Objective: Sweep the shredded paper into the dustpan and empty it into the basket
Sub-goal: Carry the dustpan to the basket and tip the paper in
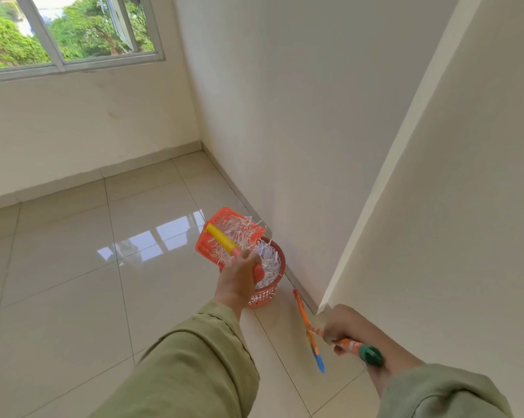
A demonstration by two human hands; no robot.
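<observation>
left hand [239, 274] grips the tilted orange dustpan [229, 236] over the basket [269, 289] so shreds drop in; right hand [343, 325] clutches the broom [310, 333], parked near the wall.

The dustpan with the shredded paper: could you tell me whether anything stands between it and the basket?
Nothing visible does. The dustpan, held by the left hand, is tilted right over the open basket, which already holds paper.

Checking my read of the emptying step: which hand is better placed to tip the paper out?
Left hand: it grips the orange dustpan's yellow handle above the orange basket; right hand holds the broom.
</observation>
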